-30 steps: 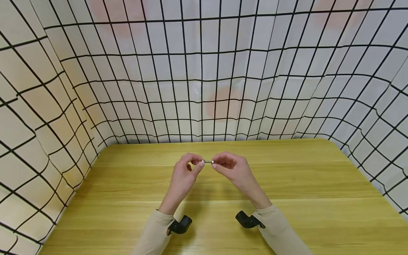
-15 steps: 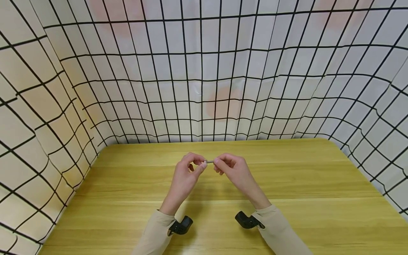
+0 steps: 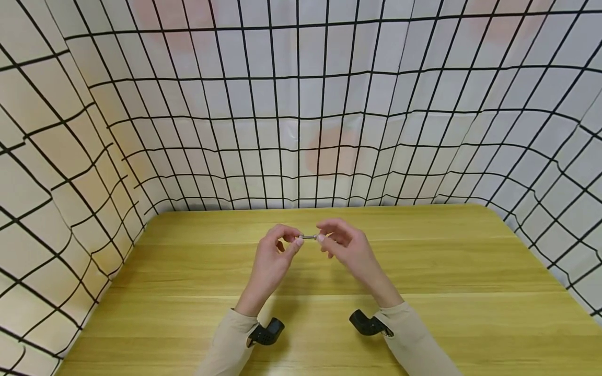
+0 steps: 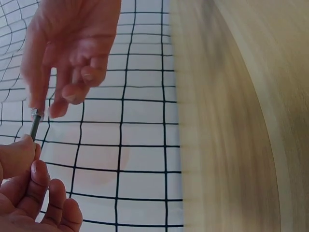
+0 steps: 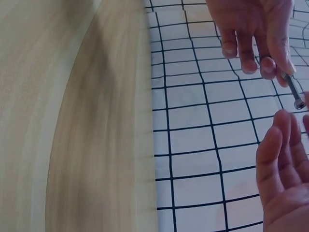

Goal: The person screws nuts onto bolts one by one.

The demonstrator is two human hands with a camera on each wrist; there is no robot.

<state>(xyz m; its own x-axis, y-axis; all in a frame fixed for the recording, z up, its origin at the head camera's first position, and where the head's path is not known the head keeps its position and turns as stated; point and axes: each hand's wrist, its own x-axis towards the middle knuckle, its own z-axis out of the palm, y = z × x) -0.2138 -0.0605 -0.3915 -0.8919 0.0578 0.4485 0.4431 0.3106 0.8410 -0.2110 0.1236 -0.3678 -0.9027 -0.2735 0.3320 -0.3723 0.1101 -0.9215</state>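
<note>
A small metal bolt [image 3: 308,237] lies level between the two hands, above the table. My left hand [image 3: 274,256] pinches its left end between thumb and forefinger. The bolt [image 5: 293,90] has a wider right end with a dark hollow, seen in the right wrist view; whether this is a nut or the head I cannot tell. My right hand [image 3: 345,248] is beside that end, its forefinger lifted apart from the thumb. The right thumb is very near the end; contact is unclear. In the left wrist view the right hand [image 4: 72,48] hangs around the bolt's far end.
The wooden table [image 3: 188,292] spreads below both hands. White sheeting with a black grid [image 3: 263,130] rises behind and at both sides. A black wrist camera [image 3: 267,331] sits on the left sleeve, and another camera [image 3: 366,322] on the right.
The right hand pinched the bolt's right end earlier; its thumb slid across it, and now the forefinger has lifted away. The left hand has stayed nearly still with the bolt.
</note>
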